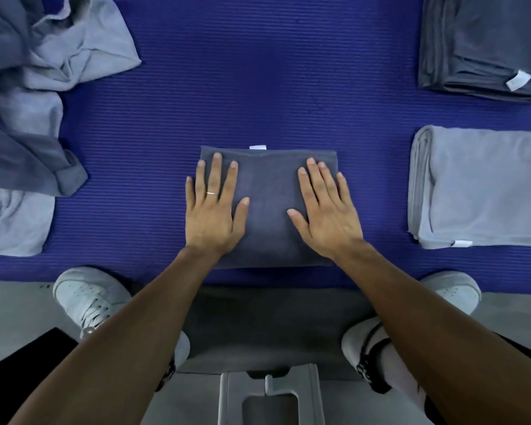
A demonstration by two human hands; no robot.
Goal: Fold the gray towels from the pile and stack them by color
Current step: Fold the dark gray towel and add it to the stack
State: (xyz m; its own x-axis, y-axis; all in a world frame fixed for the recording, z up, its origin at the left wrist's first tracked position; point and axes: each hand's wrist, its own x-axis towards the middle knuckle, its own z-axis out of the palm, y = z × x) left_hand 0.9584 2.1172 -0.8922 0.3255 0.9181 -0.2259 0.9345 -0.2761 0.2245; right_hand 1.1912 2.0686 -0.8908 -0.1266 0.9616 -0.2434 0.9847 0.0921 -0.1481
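Centre of the blue ribbed mat (pixel 264 87): a folded dark gray towel (pixel 267 210) lies flat, squared into a rectangle, with a small white tag (pixel 257 147) poking out at its far edge.

Left hand (pixel 213 207) lies palm-down on the towel's left side, fingers straight and slightly spread, gripping nothing. A thin ring (pixel 212 193) sits on one finger. The little finger hangs just past the towel's left edge.

Right hand (pixel 325 210) lies palm-down on the towel's right side, fingers likewise straight and flat on the cloth, thumb pointing inward. Both hands press rather than grasp.

Far left: a loose pile of unfolded towels (pixel 37 87), light gray and dark gray mixed and crumpled, well apart from the folded one.

Far right, upper corner: a stack of folded dark gray towels (pixel 485 47), white tag showing at its near edge. Just below it, apart: a stack of folded light gray towels (pixel 485 185), also with a white tag at the near edge.

Near edge of the mat: two white sneakers, left (pixel 86 292) and right (pixel 454 291), on a gray floor (pixel 16 305).
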